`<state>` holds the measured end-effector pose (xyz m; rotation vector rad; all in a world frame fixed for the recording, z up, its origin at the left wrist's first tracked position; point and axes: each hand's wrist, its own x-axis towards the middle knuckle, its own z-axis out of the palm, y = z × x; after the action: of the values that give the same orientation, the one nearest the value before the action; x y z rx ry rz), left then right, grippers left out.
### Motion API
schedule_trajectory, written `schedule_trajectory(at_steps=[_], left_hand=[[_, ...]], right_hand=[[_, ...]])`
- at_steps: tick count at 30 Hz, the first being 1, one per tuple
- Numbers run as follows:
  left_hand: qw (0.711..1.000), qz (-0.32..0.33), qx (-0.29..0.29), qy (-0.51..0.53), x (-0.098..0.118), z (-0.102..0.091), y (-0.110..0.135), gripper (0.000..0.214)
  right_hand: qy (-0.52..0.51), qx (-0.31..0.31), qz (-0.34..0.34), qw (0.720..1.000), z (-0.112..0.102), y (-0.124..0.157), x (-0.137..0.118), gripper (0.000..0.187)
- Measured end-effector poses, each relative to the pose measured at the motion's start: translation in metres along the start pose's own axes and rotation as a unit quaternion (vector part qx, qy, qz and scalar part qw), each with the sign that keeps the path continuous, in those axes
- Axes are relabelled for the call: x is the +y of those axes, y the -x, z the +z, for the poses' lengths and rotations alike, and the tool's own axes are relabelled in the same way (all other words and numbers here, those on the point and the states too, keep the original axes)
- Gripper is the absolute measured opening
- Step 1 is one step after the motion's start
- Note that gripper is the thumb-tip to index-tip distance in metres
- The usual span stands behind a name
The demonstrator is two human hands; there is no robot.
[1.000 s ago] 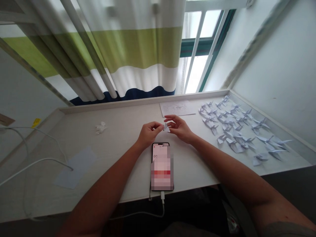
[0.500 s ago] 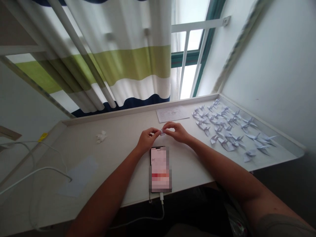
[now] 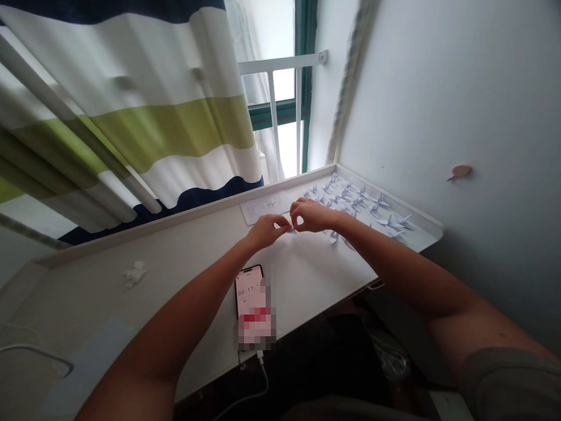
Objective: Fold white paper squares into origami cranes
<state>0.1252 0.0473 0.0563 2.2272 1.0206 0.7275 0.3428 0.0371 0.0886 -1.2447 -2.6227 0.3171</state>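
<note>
My left hand (image 3: 266, 230) is closed, pinching a small folded white paper (image 3: 292, 230) between thumb and fingertip above the white table. Opposite it, my right hand (image 3: 312, 215) is also closed in a pinch on the same paper, its thumb and finger forming a ring. The fingers cover most of the paper, so its exact shape is hidden. Several white folded paper cranes (image 3: 388, 222) lie to the right, some of them behind my right hand and forearm. A flat sheet with faint drawn lines (image 3: 258, 209) rests just beyond my hands.
A phone (image 3: 250, 298) showing a timer lies near the table's front edge, a white cable (image 3: 263, 374) plugged into it. Crumpled white scraps (image 3: 135, 273) and a pale sheet (image 3: 92, 362) lie on the left. A raised rim (image 3: 184, 214) runs along the table's back.
My view has turned to the right. Both hands have shifted toward the cranes with the folded paper still pinched between them.
</note>
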Motion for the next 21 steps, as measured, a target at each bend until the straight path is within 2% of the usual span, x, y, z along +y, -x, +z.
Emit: schedule_trajectory(at_steps=[3,6,11,13,16,18,21], left_hand=[[0.999,0.003,-0.027,-0.027,0.005,0.022,-0.022,0.010],[0.998,0.008,-0.040,-0.049,0.008,0.040,-0.031,0.010],[0.998,-0.010,-0.057,-0.034,0.009,0.051,-0.033,0.013],[0.998,-0.015,-0.059,-0.027,0.006,0.046,-0.031,0.017],[0.999,-0.028,-0.027,0.001,-0.004,0.027,-0.017,0.023],[0.999,-0.050,0.009,0.019,-0.015,0.007,0.004,0.026],[0.992,-0.095,0.074,0.027,-0.034,-0.023,0.052,0.028]], right_hand=[[0.046,-0.008,0.018,0.999,0.000,0.015,0.019,0.006],[0.071,-0.012,0.023,0.997,0.004,0.023,0.031,0.008],[0.085,-0.021,0.031,0.996,0.006,0.026,0.038,0.010],[0.082,-0.011,0.030,0.996,0.003,0.027,0.036,0.016],[0.059,0.045,0.017,0.997,-0.002,0.027,0.026,0.032],[0.020,0.092,-0.003,0.996,-0.001,0.023,0.014,0.027],[-0.076,0.138,-0.049,0.986,0.015,0.006,-0.010,0.027]])
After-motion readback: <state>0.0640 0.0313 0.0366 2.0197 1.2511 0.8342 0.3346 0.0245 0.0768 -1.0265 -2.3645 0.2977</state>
